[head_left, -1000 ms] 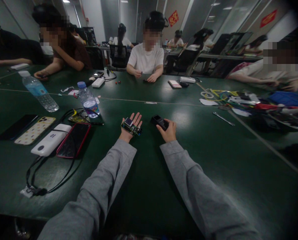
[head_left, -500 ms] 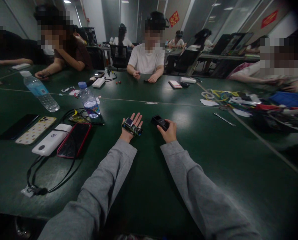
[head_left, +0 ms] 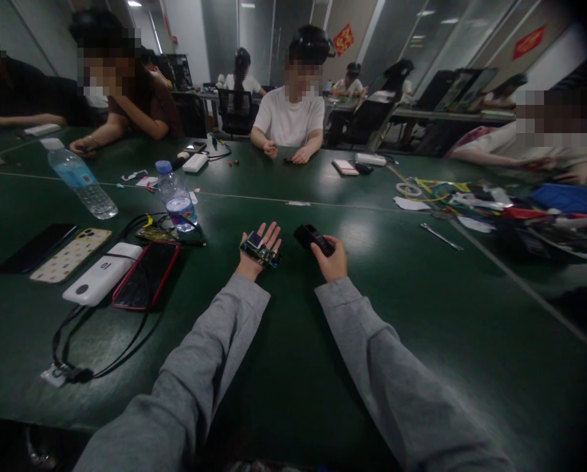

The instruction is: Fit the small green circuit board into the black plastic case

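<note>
My left hand (head_left: 251,265) lies palm up with its fingers stretched out, bearing a green circuit board (head_left: 260,252) with a small dark screen. Its palm supports the board; the fingers are not curled round it. To the right, my right hand (head_left: 334,261) grips a black plastic case (head_left: 317,240) between thumb and fingers. The case is tilted, with a rectangular opening or recess showing; the fingers behind it are partly hidden. A short gap of green tabletop separates the two hands.
Left on the green table (head_left: 293,341) are phones (head_left: 147,275), a white power bank (head_left: 102,274), black cables (head_left: 138,347) and two water bottles (head_left: 176,200). A wrench (head_left: 441,236) and a heap of wires (head_left: 470,195) lie right. A person (head_left: 288,121) sits opposite.
The black case has turned in my right hand, so its opening faces more toward me, and it has shifted slightly left. My left hand and the circuit board stay almost still.
</note>
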Motion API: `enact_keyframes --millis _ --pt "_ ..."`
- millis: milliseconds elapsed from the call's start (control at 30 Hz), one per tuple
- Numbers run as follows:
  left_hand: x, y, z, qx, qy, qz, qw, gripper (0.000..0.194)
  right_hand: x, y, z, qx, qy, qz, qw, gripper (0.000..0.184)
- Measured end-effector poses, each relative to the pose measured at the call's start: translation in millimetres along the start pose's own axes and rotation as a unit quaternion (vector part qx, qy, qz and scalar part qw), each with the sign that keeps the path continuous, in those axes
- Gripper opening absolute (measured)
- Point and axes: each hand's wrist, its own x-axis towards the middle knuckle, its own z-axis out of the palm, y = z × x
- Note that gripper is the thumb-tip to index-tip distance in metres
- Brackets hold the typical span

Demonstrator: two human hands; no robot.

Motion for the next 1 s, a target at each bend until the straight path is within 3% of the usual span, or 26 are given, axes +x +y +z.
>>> enact_keyframes --millis 133,300,400,500,733,900,1000 --pt "2.4 0.8 -5.3 0.004 -0.003 0.001 1.0 0.06 -13.6 -29.3 17.1 0.118 -0.004 0.011 0.993 0.058" --pt "6.8 2.7 -4.6 0.009 0.11 -0.004 0.994 0.061 -36.6 -68.4 37.5 0.185 -0.082 -0.003 0.979 0.056" --pt "8.1 1.9 -2.0 0.007 0.087 -0.008 0.996 0.065 -45.1 -79.6 45.2 0.205 -0.115 -0.005 0.972 0.055" --pt "9.0 0.7 -1.8 0.004 0.04 -0.024 0.999 0.069 -47.5 -83.6 50.5 0.218 -0.125 -0.006 0.968 0.055" --pt "11.2 1.1 -6.5 0.013 0.034 -0.009 0.999 0.061 -46.3 -83.4 56.9 0.196 -0.146 -0.048 0.968 0.052" --pt "9.2 -1.6 -10.8 0.024 -0.001 0.019 1.0 0.066 -50.0 -66.6 64.2 0.113 -0.236 -0.133 0.956 0.054" --pt "8.5 -2.6 -12.3 0.035 -0.017 0.024 0.999 0.068 -53.2 -57.6 68.1 0.09 -0.251 -0.153 0.952 0.057"
